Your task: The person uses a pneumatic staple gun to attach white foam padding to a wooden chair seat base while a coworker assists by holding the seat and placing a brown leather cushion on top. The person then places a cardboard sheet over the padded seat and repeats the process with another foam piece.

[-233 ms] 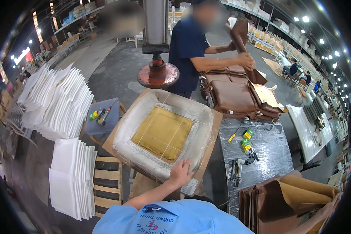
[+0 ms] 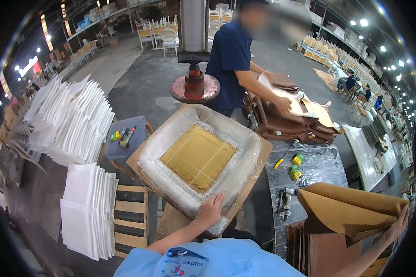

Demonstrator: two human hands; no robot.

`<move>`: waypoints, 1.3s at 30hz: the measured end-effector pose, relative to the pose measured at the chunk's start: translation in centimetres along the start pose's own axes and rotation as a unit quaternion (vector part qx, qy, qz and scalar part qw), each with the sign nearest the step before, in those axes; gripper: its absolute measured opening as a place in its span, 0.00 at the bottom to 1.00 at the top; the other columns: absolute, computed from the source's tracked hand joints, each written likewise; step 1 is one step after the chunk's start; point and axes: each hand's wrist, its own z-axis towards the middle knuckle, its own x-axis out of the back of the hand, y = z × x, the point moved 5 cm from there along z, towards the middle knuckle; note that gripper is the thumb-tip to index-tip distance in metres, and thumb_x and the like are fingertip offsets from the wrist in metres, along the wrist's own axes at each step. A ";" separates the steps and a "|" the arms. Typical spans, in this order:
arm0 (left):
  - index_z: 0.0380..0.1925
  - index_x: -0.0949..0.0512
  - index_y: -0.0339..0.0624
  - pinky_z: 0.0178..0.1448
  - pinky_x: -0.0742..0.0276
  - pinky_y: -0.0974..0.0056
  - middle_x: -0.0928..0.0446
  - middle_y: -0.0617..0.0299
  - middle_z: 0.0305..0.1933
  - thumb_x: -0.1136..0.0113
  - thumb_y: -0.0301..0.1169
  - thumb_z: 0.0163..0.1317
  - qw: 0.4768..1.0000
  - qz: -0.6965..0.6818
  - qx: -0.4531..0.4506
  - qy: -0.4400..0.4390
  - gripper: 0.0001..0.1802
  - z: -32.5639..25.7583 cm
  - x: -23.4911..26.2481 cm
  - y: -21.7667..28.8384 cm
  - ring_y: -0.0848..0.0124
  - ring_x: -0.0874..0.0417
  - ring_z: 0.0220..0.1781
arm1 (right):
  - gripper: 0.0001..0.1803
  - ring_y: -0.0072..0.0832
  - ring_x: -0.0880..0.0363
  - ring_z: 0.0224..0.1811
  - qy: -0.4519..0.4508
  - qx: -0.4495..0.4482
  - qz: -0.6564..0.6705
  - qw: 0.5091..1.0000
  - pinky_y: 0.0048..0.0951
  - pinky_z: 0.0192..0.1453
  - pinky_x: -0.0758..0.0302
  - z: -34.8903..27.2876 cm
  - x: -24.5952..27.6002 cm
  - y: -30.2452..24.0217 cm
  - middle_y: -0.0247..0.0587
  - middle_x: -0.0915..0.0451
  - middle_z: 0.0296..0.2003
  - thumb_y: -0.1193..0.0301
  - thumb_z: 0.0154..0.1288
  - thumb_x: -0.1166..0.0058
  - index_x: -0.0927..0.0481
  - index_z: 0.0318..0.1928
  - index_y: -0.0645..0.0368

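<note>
My left hand (image 2: 211, 209) lies on the near edge of a square padded form (image 2: 164, 184), its fingers stretched out. The form is wrapped in greyish-white covering, and crossed strings run over the yellow-brown pad (image 2: 199, 157) in its middle. At the far right, my right hand (image 2: 398, 224) grips the end of a folded leather cover (image 2: 346, 207), tan underside showing. The cover is tilted above a stack of brown leather pieces (image 2: 328, 254) and reaches over the near end of the dark table (image 2: 316, 166). Part of my right hand's grip is hidden at the picture's rim.
A column press with a round red plate (image 2: 195, 87) stands beyond the form. Across from me, a co-worker (image 2: 229, 60) handles brown leather covers (image 2: 282, 122). White sheet stacks (image 2: 85, 212) are left, beside a stool (image 2: 128, 138) with tools. A screwdriver and staple guns lie on the table.
My right hand has lifted the leather cover off its stack and swung it up and leftward. The co-worker has lowered a brown piece onto the far pile. My left hand stays on the form.
</note>
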 end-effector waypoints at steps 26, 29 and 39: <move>0.80 0.31 0.59 0.77 0.33 0.39 0.23 0.64 0.78 0.30 0.38 0.70 0.995 0.087 0.053 -0.022 0.39 -3.9 2.6 -2.8 0.58 0.24 0.78 | 0.12 0.29 0.20 0.43 -0.520 0.345 -0.021 0.781 0.31 0.49 0.29 -13.7 -25.2 -13.8 0.39 0.11 0.41 0.67 0.75 0.35 0.09 0.48 0.63; 0.80 0.30 0.58 0.78 0.34 0.38 0.23 0.63 0.77 0.30 0.38 0.69 0.993 0.110 0.047 -0.027 0.39 -4.3 2.8 -3.0 0.58 0.24 0.78 | 0.11 0.33 0.17 0.43 -0.507 0.332 -0.022 0.795 0.31 0.50 0.28 -16.5 -25.8 -15.9 0.41 0.09 0.38 0.67 0.70 0.35 0.08 0.44 0.62; 0.81 0.32 0.42 0.85 0.34 0.44 0.26 0.46 0.81 0.29 0.48 0.73 0.926 -0.355 0.123 -0.042 0.43 1.1 5.1 -6.9 0.52 0.30 0.85 | 0.09 0.31 0.09 0.35 -0.678 0.277 0.166 0.661 0.30 0.40 0.19 -24.0 -29.1 -17.9 0.40 0.08 0.36 0.67 0.73 0.30 0.09 0.41 0.61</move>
